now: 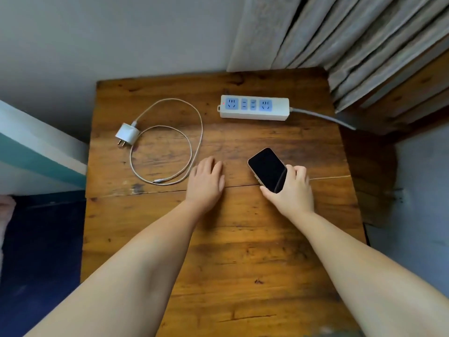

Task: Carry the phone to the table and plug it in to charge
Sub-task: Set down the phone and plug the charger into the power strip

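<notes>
- The phone is gripped at its near end by the right hand, whose fingers wrap its edges; that end is hidden.
- Its long axis runs diagonally, far end toward the power strip, screen up.
- Whether it touches the counter is unclear.
- The left hand lies flat, fingers loose, near the cable and charger.

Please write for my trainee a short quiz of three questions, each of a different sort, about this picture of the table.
1. True or false: the charger is already plugged into the power strip.
2. Which of the hands holds the phone? A) left B) right C) both
3. Fill in: the cable lies looped on the wooden ____.

Key
1. False; it lies apart on the table.
2. B; the right hand grips it, the left hand is empty.
3. table
</notes>
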